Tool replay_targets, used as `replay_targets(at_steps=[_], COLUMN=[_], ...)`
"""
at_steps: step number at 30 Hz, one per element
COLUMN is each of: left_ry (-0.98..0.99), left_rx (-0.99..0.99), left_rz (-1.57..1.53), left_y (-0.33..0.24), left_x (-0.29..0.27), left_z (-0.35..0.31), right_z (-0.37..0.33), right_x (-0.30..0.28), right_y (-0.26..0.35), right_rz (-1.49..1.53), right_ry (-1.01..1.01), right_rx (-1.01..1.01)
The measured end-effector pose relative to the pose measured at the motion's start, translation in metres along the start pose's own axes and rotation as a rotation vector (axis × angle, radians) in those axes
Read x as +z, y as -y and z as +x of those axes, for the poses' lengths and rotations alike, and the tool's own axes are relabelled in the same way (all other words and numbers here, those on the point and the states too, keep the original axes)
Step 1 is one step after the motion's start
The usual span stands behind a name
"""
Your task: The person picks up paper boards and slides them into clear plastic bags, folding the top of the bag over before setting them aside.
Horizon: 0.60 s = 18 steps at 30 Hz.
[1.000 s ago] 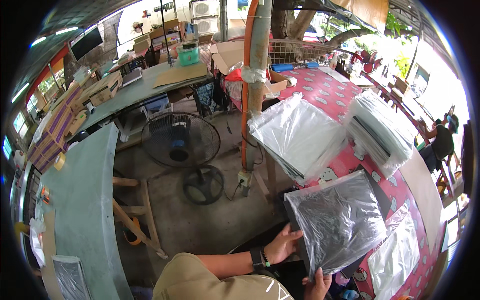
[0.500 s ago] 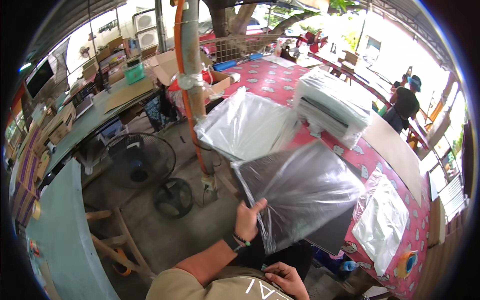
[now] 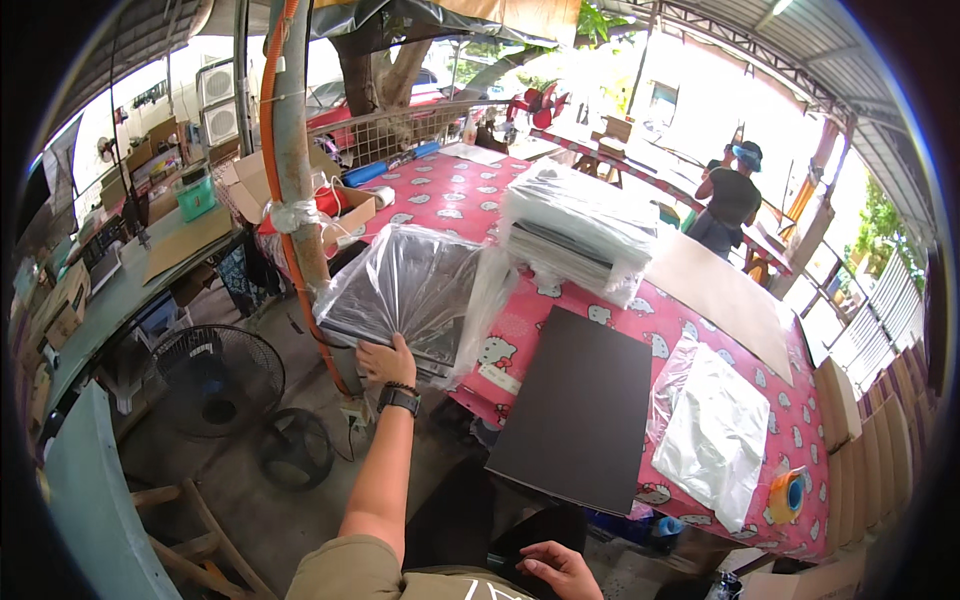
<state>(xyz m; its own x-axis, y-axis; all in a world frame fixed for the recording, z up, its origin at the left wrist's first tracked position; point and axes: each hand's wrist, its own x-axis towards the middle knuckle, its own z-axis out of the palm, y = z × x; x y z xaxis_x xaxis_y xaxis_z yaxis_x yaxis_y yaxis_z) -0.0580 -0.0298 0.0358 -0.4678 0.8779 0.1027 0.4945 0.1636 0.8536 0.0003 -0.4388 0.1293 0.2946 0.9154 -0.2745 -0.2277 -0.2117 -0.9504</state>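
Observation:
My left hand (image 3: 385, 360) grips the near edge of a black board in clear plastic wrapping (image 3: 405, 290), thumb on top. This wrapped board lies over the pile at the table's left edge, beside the pole. My right hand (image 3: 560, 570) rests low by my lap, fingers loosely apart, with nothing visible in it. In front of me a bare black board (image 3: 575, 410) lies flat, overhanging the table's near edge. To its right are flat clear plastic bags (image 3: 715, 430).
A tall stack of plastic-wrapped boards (image 3: 575, 230) stands on the pink patterned table (image 3: 440, 200). A tape roll (image 3: 787, 495) sits at the right. A steel pole (image 3: 300, 220) and a floor fan (image 3: 220, 385) are on my left. Another person (image 3: 730, 205) stands far right.
My left hand has carried the wrapped board left and away from me, onto the left pile. The bare black board beneath is now uncovered. My view has turned right.

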Motion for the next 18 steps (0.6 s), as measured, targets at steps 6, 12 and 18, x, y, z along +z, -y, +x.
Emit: replay_targets(at_steps=[6, 12, 18], left_ry=[-0.059, -0.168, -0.111], left_rx=[-0.096, -0.066, 0.602], left_rz=[0.039, 0.106, 0.152], left_y=[0.01, 0.028, -0.018], left_x=[0.026, 0.017, -0.021], left_z=[0.008, 0.025, 0.002], right_z=[0.002, 0.012, 0.033], right_x=[-0.003, -0.033, -0.142], right_y=[0.001, 0.015, 0.012], right_rz=[-0.037, -0.375, -0.181], right_ry=[0.004, -0.055, -0.751], right_rx=[0.031, -0.12, -0.297])
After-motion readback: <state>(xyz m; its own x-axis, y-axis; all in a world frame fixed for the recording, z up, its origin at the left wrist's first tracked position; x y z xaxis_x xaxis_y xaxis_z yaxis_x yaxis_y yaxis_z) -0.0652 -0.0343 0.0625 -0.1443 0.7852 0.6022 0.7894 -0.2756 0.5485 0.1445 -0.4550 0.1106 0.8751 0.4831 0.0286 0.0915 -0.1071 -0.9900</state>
